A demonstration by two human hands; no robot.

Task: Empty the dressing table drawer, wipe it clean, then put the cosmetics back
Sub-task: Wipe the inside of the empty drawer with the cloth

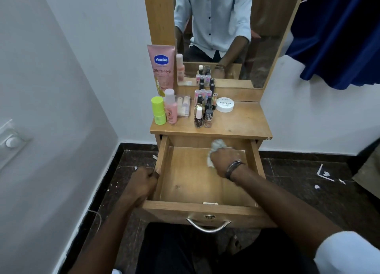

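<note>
- The drawer [205, 183] is pulled out toward the person and its wooden floor is bare; no cosmetics lie in it.
- The right hand [223, 162] is fisted around a crumpled pale cloth [217, 147], which bulges out ahead of the knuckles and a little to their left. It presses on the drawer floor near the far right corner, just short of the back wall.
- The left hand [144, 183] is curled over the drawer's left side wall, fingers closed on the rim, seemingly steadying it.
- From the wiping hand, most of the drawer floor lies toward the person and to the left. The drawer's long axis runs away from the body, so the likely strokes are pulls back along it, then across toward the left hand.
- The cosmetics wait on the table top [242, 121], beyond and above the right hand: nail polish bottles [202, 117] almost straight ahead of it, a white jar [225, 104] just beyond, pink and green bottles [164, 111] and a lotion tube [161, 68] further left.
- The right hand is the nearer one to the polish and jar; the left is nearer the pink and green bottles.
</note>
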